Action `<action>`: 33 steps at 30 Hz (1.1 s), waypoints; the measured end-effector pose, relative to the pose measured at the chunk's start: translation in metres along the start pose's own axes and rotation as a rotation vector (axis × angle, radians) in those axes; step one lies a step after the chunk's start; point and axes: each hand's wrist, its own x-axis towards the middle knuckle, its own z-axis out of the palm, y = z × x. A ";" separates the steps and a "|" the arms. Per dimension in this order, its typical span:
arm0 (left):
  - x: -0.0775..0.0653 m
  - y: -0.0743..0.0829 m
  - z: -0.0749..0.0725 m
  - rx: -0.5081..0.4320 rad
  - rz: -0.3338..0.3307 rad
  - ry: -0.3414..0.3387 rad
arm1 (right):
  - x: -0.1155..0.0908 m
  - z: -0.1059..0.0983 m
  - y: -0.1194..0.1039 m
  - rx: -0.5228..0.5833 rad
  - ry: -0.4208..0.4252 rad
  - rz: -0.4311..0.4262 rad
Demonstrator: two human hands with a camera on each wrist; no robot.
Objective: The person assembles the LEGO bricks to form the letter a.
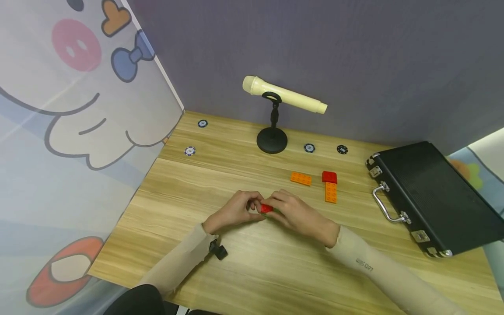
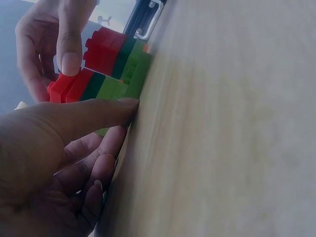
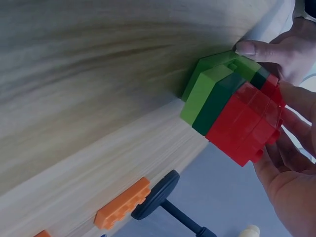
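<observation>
A small build of toy bricks [image 3: 222, 103] stands on the table between the two hands, light green at the bottom, dark green in the middle, red on top. It rises in two columns with a gap between them. My left hand [image 1: 235, 209] pinches the light green base [image 2: 140, 74] between thumb and fingers. From the other side, my right hand [image 1: 295, 212] holds a red brick [image 2: 69, 88] at the top of the nearer column with thumb and fingertips. In the head view, the hands cover most of the build.
Two orange bricks [image 1: 301, 178] and a red brick [image 1: 329, 177] lie to the right. Behind stands a cream microphone [image 1: 291, 97] on a black stand [image 1: 272, 140]. Several poker chips [image 1: 309, 148] lie along the back. A black case [image 1: 437, 197] occupies the right side.
</observation>
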 end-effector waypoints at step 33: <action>0.000 0.001 -0.002 0.004 -0.020 -0.016 | 0.000 0.003 -0.002 0.077 0.040 0.062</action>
